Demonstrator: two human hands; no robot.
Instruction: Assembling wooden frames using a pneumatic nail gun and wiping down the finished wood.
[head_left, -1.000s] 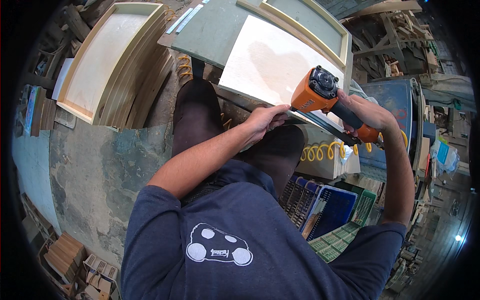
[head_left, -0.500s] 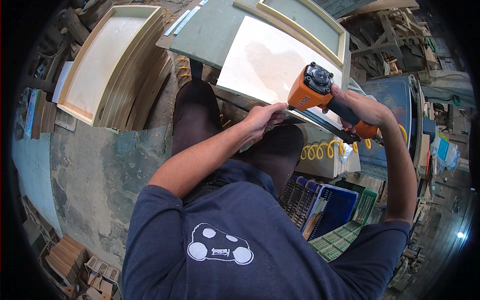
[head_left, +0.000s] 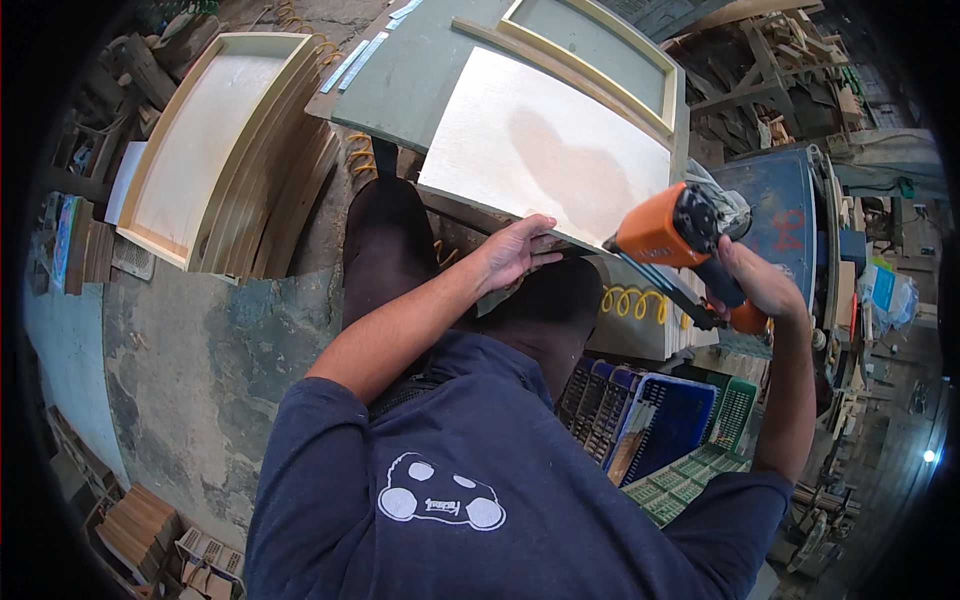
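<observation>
A pale wooden panel (head_left: 490,120) with a darker patch lies on the green-topped worktable (head_left: 410,90), its near edge toward me. My left hand (head_left: 515,255) grips that edge, some fingers on the rim and others below it. My right hand (head_left: 762,280) is wrapped round the dark handle of an orange and black nail gun (head_left: 655,228). The gun is tilted, its nose close to the panel's near right corner; whether it touches cannot be made out. Behind the panel are a wooden strip (head_left: 560,75) and a shallow wooden frame (head_left: 668,90).
A stack of shallow wooden trays (head_left: 215,150) stands on the floor at left. A yellow coiled hose (head_left: 635,302) hangs below the table. Blue crates (head_left: 665,415) and a green crate (head_left: 735,410) sit by my right side. A blue bin (head_left: 785,210) stands at right, scrap wood (head_left: 785,75) beyond.
The nail gun has swung to the right and turned in my right hand, uncovering more of the panel. My left hand's fingers have spread a little along the panel's edge.
</observation>
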